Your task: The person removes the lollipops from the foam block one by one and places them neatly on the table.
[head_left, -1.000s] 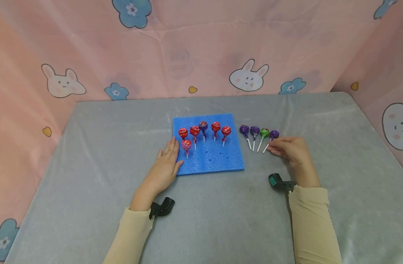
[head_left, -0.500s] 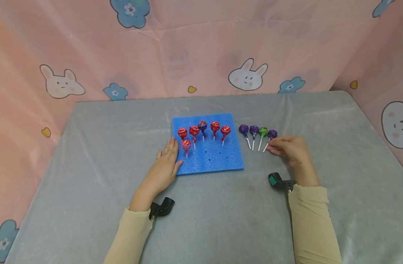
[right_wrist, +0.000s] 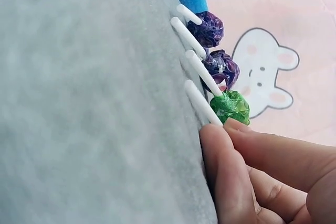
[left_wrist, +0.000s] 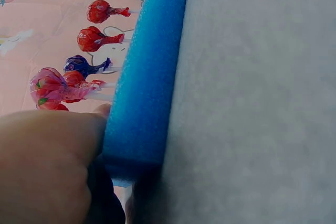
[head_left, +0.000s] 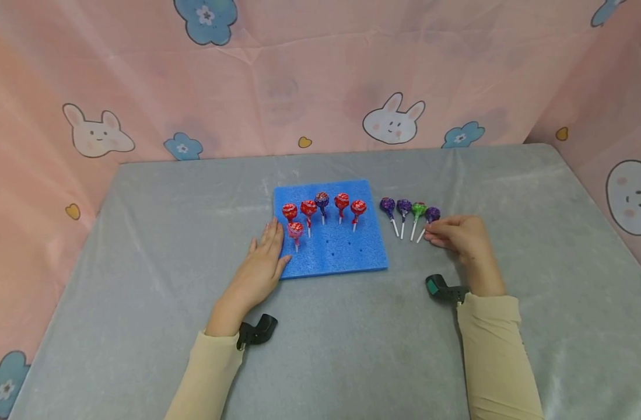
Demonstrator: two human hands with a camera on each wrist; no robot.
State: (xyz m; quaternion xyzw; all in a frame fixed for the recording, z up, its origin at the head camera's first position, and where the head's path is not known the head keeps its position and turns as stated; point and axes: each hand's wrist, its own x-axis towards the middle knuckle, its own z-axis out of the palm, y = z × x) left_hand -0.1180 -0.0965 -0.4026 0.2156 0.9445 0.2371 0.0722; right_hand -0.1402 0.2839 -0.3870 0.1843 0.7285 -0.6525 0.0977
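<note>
My left hand (head_left: 254, 268) lies with straight fingers along the left edge of a blue foam board (head_left: 320, 261), its thumb at the near corner. Several wrapped lollipops stand upright in the board: red ones such as this red lollipop (head_left: 358, 207), a dark blue lollipop (head_left: 322, 200) and a pink lollipop (head_left: 295, 230). To the right of the board, my right hand (head_left: 464, 238) pinches a purple lollipop (head_left: 433, 214) by its stick (right_wrist: 202, 102) between thumb and forefinger. In the right wrist view the hand hides that lollipop's head. Beside it lies a green lollipop (head_left: 418, 209).
Two more purple lollipops, a left one (head_left: 387, 205) and a middle one (head_left: 403, 206), lie in the same row on the grey tablecloth (head_left: 351, 344). Small holes show in the board's near half. A pink printed curtain (head_left: 310, 70) hangs behind the table.
The pinched purple lollipop's head has shifted slightly left, towards the green one. Both hands otherwise keep their places; the head view has drifted a little.
</note>
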